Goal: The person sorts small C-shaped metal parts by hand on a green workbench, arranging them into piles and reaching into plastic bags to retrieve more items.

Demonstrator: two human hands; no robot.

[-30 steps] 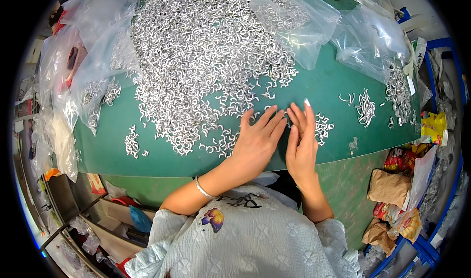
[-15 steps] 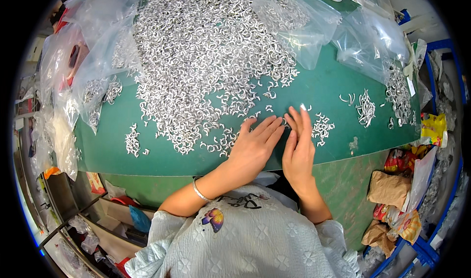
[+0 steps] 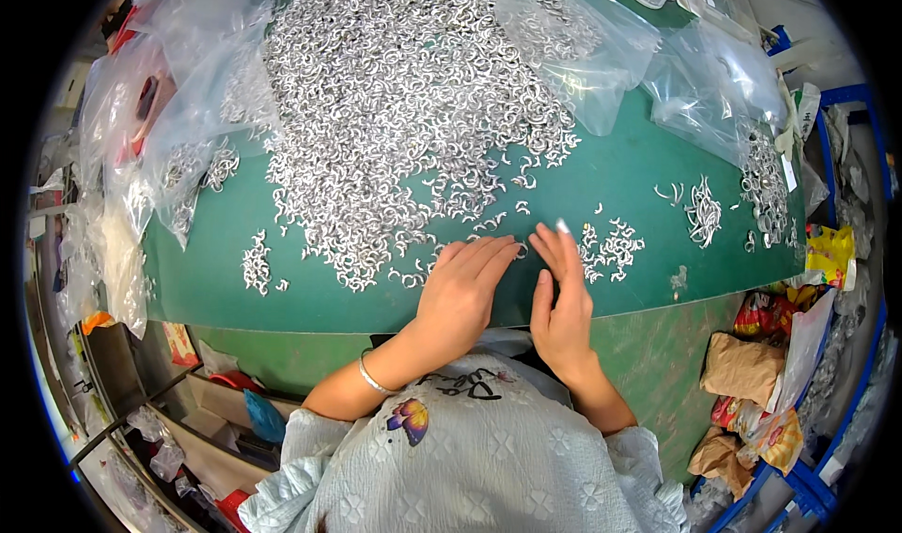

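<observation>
A big heap of small silver metal hooks [image 3: 404, 110] covers the middle of the green table [image 3: 620, 180]. My left hand [image 3: 462, 293] lies flat on the table at the near edge of the heap, fingers together and touching a few loose hooks. My right hand [image 3: 562, 298] stands on its edge right beside it, fingers stretched toward a small cluster of hooks [image 3: 611, 246]. Neither hand visibly grips anything. A thin bracelet sits on my left wrist.
Clear plastic bags [image 3: 573, 44] lie at the back and along the left side [image 3: 178, 110], some holding hooks. Small hook piles sit at the right [image 3: 703, 209] and left [image 3: 256, 262]. Paper and snack bags [image 3: 752, 364] crowd the floor at the right.
Both hands have slid a little toward me along the table, staying side by side. The right hand's fingers now point more to the right cluster.
</observation>
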